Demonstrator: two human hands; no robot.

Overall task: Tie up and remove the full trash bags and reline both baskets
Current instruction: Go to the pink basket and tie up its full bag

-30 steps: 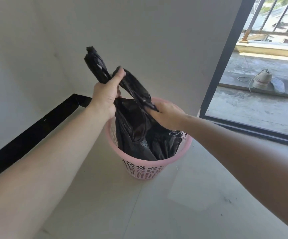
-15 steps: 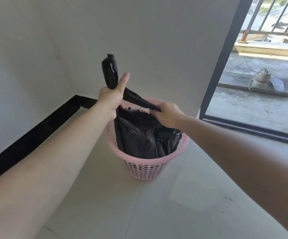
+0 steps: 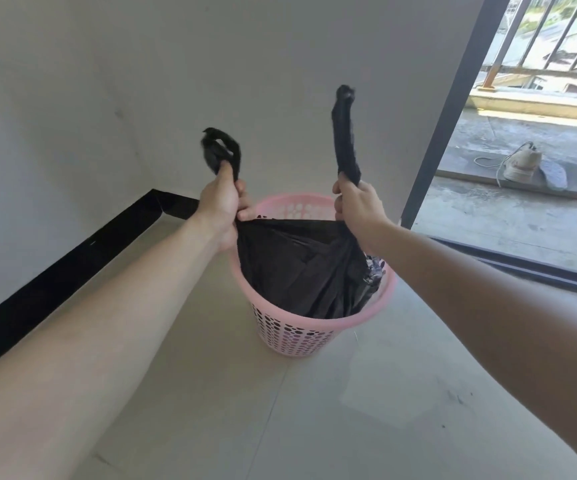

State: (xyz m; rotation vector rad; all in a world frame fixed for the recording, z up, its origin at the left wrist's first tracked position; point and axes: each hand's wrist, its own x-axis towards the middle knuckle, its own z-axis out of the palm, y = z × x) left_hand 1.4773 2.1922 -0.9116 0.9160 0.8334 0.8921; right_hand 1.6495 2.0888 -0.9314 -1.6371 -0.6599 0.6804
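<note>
Gripping bag (image 3: 301, 265) handles: left hand (image 3: 219, 206), right hand (image 3: 358, 202).

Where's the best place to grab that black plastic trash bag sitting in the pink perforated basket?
Probably by its two gathered top corners, from above, one per side. The black plastic trash bag sits down in the pink perforated basket, so those upstanding strips are the easiest free parts; the left hand and right hand each grip one.

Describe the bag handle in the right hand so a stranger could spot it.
Find the pink basket on the floor by the wall; a black trash bag sits in it. The right hand grips the handle that stands tall and straight, unlike the shorter, curled one above the left hand.
</note>
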